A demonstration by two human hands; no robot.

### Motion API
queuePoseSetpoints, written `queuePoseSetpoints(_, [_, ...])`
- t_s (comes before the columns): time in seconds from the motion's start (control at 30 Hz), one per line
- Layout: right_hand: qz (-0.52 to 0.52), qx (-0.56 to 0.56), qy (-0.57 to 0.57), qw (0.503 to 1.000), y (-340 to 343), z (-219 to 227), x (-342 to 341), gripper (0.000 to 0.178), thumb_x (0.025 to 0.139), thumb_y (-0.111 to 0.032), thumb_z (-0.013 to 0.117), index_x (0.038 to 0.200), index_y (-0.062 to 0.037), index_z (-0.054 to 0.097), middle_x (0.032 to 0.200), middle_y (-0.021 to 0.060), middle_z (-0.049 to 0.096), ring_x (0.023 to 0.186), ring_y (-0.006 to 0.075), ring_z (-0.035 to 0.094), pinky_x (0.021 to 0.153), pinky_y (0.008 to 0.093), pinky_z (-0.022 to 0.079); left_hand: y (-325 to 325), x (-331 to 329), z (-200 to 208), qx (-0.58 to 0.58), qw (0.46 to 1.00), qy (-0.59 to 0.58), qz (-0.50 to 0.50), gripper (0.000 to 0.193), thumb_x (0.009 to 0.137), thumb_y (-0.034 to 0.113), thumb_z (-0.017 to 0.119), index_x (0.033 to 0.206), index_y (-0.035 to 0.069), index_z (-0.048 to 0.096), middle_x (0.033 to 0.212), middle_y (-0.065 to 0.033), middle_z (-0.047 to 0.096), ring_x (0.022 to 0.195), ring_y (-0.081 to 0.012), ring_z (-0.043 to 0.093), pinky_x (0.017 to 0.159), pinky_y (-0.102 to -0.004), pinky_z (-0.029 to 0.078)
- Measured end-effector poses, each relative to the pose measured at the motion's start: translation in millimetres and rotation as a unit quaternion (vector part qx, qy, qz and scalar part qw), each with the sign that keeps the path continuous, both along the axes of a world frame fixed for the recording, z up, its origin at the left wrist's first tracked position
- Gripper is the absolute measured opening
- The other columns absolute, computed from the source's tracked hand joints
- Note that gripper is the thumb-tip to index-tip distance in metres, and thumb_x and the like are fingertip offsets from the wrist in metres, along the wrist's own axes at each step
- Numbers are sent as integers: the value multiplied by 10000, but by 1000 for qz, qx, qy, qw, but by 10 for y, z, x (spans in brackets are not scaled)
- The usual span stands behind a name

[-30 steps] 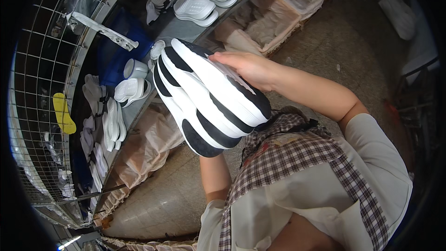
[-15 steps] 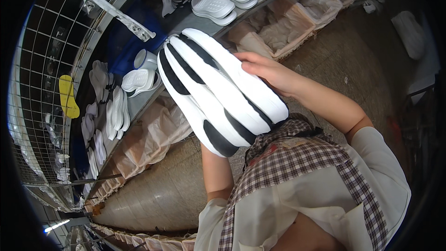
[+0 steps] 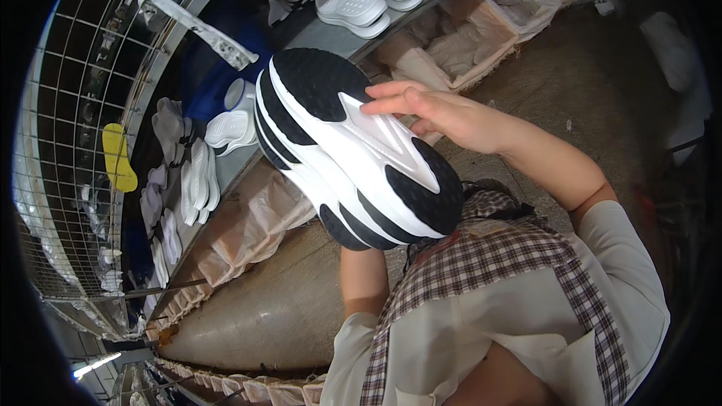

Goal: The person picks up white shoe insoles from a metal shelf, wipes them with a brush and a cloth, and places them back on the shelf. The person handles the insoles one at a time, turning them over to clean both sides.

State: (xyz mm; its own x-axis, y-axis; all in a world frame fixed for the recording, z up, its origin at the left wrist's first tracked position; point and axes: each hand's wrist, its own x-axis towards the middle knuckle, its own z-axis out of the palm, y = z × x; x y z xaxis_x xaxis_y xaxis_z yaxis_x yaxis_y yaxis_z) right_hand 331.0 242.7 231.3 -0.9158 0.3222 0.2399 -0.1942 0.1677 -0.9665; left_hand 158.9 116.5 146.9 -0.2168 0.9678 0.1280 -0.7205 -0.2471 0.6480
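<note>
A stack of several white-and-black shoe soles (image 3: pixel 361 128) is held up in front of me, clear of the bench. The front sole shows its black textured tread patches and a pale grooved middle. Behind the stack's lower end my left forearm (image 3: pixel 364 280) disappears; the hand and its fingers are hidden, but the stack rests on that side. My right hand (image 3: pixel 444 116) reaches in from the right. Its fingers are stretched out, and their tips touch the front sole's edge near the middle without wrapping round it.
More white soles (image 3: pixel 353 7) lie on the grey curved bench (image 3: pixel 323 37), with others (image 3: pixel 199 180) at left beside a white cup (image 3: pixel 239 95). Lined bins (image 3: pixel 474 37) run below the bench edge. Behind it stands a wire grid (image 3: pixel 75 143) with a yellow insole (image 3: pixel 118 158).
The stack has turned from showing its side edges to showing the front sole's tread. My right hand has shifted from gripping the stack's right side to touching the front sole with extended fingers.
</note>
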Motion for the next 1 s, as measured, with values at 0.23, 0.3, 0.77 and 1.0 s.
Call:
queuePoseSetpoints(0.23, [23, -37, 36, 998, -14, 97, -127, 645, 1006, -495, 183, 1340, -30, 480, 1476, 192, 281, 1238, 252, 410, 945, 352, 394, 82, 147, 12, 36, 996, -48, 67, 519, 1007, 388, 347, 1428, 94, 274, 1374, -94, 410, 1231, -214, 448, 1014, -329, 396])
queuePoseSetpoints(0.3, [26, -33, 39, 998, -20, 114, -136, 639, 1009, -488, 176, 1342, -33, 478, 1476, 190, 285, 1234, 248, 415, 941, 351, 395, 93, 225, 60, -20, 989, -20, 145, 515, 989, 349, 411, 1401, 53, 321, 1272, -150, 489, 1107, -222, 530, 840, -279, 491])
queuePoseSetpoints(0.77, [13, -20, 29, 999, -91, 266, -183, 701, 967, -580, 286, 1318, -13, 502, 1330, 142, 514, 1221, 225, 468, 992, 328, 374, 168, 507, 517, -64, 963, -5, 263, 357, 922, 306, 563, 1169, 51, 528, 990, -49, 593, 796, -96, 587, 616, -164, 498])
queuePoseSetpoints(1.0, [-22, 70, 6, 997, -33, 164, -229, 506, 1018, -401, 287, 1320, -60, 508, 1444, 154, 373, 1190, 240, 467, 964, 350, 397, 3, 394, 400, -49, 978, 103, 176, 371, 945, 275, 520, 1233, 44, 484, 1061, -67, 577, 862, -128, 582, 691, -209, 500])
